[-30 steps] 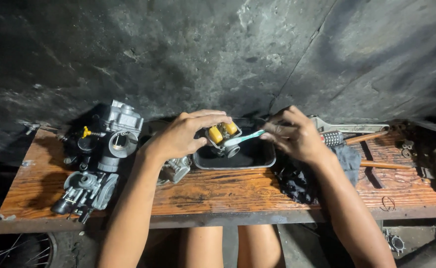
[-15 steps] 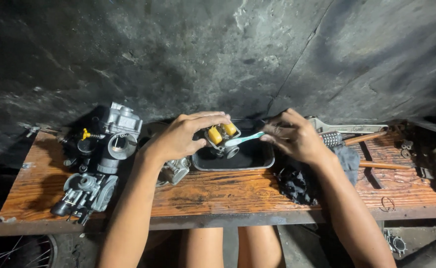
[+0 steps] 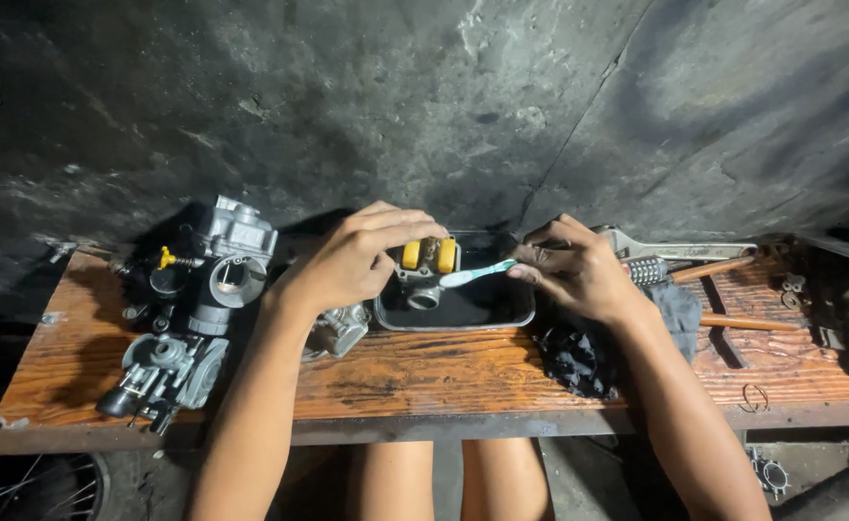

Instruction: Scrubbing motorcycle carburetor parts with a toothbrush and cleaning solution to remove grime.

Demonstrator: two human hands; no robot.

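My left hand grips a small metal carburetor body with yellow floats, held over a dark rectangular tray of black liquid. My right hand holds a pale blue toothbrush, its head touching the part just below the floats. Both hands hover above a worn wooden bench.
Two more carburetors lie at the left: one upright, one on its side. A small metal part sits beside the tray. A black rag, an adjustable wrench, screwdrivers and small rings lie at the right. A dark wall rises behind.
The toothbrush head has shifted slightly against the part; both hands stay over the tray in nearly the same place.
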